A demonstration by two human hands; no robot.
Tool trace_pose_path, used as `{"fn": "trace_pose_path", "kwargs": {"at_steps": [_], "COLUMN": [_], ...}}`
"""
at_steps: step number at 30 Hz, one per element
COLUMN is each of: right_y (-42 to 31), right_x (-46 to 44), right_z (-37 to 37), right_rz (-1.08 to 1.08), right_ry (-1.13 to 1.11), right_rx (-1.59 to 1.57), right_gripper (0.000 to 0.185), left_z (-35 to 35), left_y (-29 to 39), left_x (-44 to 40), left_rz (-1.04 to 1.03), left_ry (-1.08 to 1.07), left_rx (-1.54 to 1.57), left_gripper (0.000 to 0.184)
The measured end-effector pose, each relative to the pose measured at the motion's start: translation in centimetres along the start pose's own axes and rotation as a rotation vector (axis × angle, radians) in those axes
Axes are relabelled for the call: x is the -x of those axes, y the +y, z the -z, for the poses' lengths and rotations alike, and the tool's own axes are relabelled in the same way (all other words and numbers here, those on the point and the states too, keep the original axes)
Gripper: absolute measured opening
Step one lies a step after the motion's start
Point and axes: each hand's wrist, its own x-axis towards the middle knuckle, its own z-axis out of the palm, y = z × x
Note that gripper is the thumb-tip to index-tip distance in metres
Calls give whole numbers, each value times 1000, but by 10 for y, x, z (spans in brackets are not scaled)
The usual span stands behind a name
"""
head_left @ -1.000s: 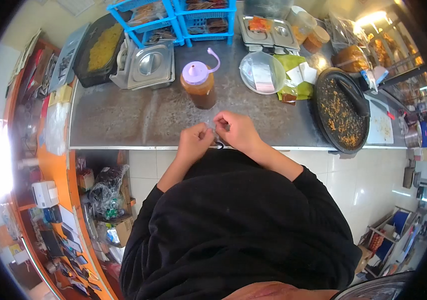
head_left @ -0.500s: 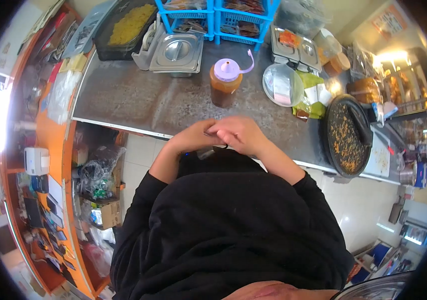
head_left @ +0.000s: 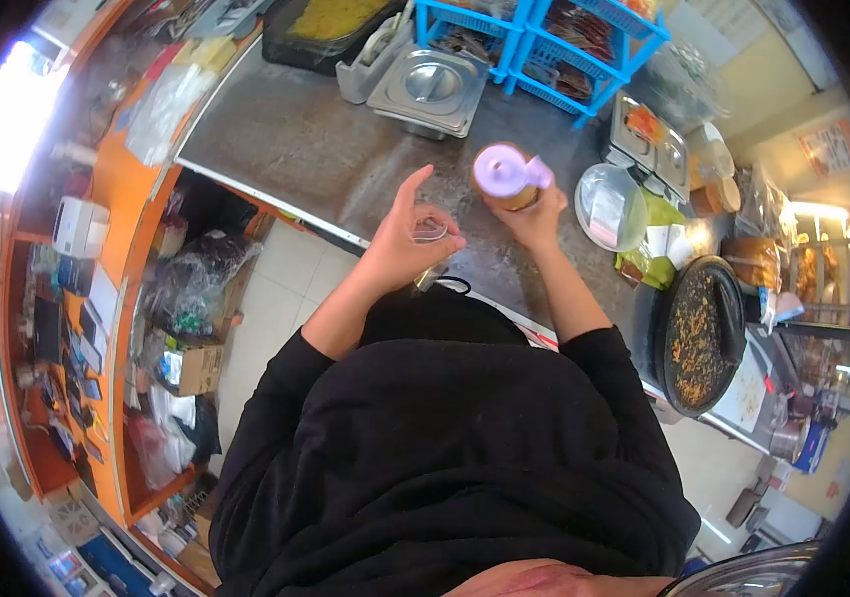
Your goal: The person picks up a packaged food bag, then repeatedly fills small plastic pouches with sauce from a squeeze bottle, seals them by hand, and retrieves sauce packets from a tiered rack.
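My right hand [head_left: 536, 217] is closed around the squeeze bottle [head_left: 505, 177], which has a lilac cap and brown contents and leans toward me over the counter. My left hand [head_left: 407, 239], left of the bottle, has its thumb and fingers curled around a small clear plastic bag [head_left: 430, 231]. The bag's round mouth shows between the fingers, and its lower part hangs below the hand near the counter edge. A gap separates the bottle from the bag.
On the counter [head_left: 286, 139] are a lidded steel container [head_left: 433, 85], blue baskets [head_left: 564, 60], a round clear tub [head_left: 609, 207], a green packet [head_left: 656, 264] and a black tray with crumbs [head_left: 699, 338]. An orange shelf [head_left: 136, 298] stands at left.
My hands have moved apart. My right hand has taken hold of the bottle and tilted it. My left hand has risen with the clear bag opened. The view has turned.
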Motion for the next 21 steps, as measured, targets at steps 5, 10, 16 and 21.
{"fn": "trace_pose_path", "kwargs": {"at_steps": [5,10,16,21], "right_y": [-26,-57,-87,-107], "right_x": [-32,-55,-71,-76], "right_z": [42,71,97,109], "right_rz": [520,745,951,1020], "right_ry": [48,102,184,197], "right_rx": [401,601,755,834], "right_gripper": [74,63,41,35], "left_z": [2,1,-3,-5], "left_y": [10,26,25,16], "left_x": [4,1,-4,-7], "left_rz": [-55,-53,-97,-142], "left_ry": [17,-36,-102,-148], "left_rx": [-131,-270,-217,-142], "left_gripper": [101,105,104,103]}}
